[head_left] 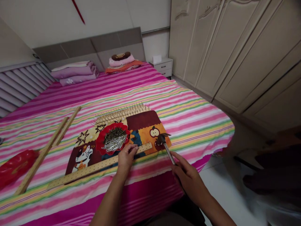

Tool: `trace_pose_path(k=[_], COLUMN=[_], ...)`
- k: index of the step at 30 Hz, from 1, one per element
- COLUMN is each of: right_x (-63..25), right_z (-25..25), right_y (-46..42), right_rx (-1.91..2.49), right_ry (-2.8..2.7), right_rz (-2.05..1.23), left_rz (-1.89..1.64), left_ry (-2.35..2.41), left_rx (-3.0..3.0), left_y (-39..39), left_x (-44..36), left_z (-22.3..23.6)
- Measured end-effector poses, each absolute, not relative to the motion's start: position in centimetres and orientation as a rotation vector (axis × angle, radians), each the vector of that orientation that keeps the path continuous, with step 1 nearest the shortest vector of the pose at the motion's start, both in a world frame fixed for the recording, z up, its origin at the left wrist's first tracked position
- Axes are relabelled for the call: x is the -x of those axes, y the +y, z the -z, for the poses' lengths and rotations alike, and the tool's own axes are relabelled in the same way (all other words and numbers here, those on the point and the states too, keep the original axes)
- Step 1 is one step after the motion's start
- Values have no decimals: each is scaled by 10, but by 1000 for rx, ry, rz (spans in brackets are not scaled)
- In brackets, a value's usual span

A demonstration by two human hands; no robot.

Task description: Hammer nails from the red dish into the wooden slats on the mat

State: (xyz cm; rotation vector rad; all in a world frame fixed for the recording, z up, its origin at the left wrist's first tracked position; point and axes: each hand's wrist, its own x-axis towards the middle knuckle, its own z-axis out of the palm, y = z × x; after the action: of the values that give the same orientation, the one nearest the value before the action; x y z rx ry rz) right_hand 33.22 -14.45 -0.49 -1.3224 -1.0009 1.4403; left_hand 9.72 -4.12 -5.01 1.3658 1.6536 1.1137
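In my right hand [187, 177] is a hammer [169, 153], held by its handle with the head raised over the right end of a patterned mat [144, 121]. A long pale wooden strip [98, 165] with rows of small holes lies along the mat's near edge. My left hand [126, 156] is at this strip, thumb and fingertips pinched together just above it; whatever is between them is too small to make out. Beyond that hand, a red scalloped bowl [100, 145] holds many loose nails [115, 138].
Behind the bowl lies a wooden strip bristling with upright nails [122, 115]. Wooden bars [44, 153] and a red dish [17, 166] are at the left. Everything rests on a striped bedspread [199, 117]. Folded bedding [75, 72] sits near the headboard, and wardrobes [211, 47] line the right.
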Motion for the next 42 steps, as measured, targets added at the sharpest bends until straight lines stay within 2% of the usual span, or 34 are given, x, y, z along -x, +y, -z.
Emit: trace_pose_path(k=[8,18,30,33,35,37,40,42], right_x=[-314,-289,-311,-318,-322,-325,-329,-330], right_z=[-8,-28,-26,-21,-17,-13,-5,0], right_y=[-135,-114,-137,-144,-147,-149,-148,-147], right_rx=[1240,1094,1249,1328,1396,1452,1478,1468], right_ry=[-1302,-1708,-1314,-1165,-1086,-1030,-1011,-1015], right_rz=[-1443,-1251,-1372,-1379,-1371,-1370,-1388,-1397], left_rz=[-1052,-1043,-1047,-1023,-866,-546,-130,-42], left_ry=[1746,1743,1734,1945,2210,2397,2432,2438], left_rx=[-1636,-1733,-1603,-1659,-1737,-1806,-1881,-1871], left_y=[-45,-45,-49,-48,-44,-37,-25,-17], left_x=[-99,-101,-98,-69,-43,-19,-1,0], left_z=[48,45,40,23,9,-1,-5,-2])
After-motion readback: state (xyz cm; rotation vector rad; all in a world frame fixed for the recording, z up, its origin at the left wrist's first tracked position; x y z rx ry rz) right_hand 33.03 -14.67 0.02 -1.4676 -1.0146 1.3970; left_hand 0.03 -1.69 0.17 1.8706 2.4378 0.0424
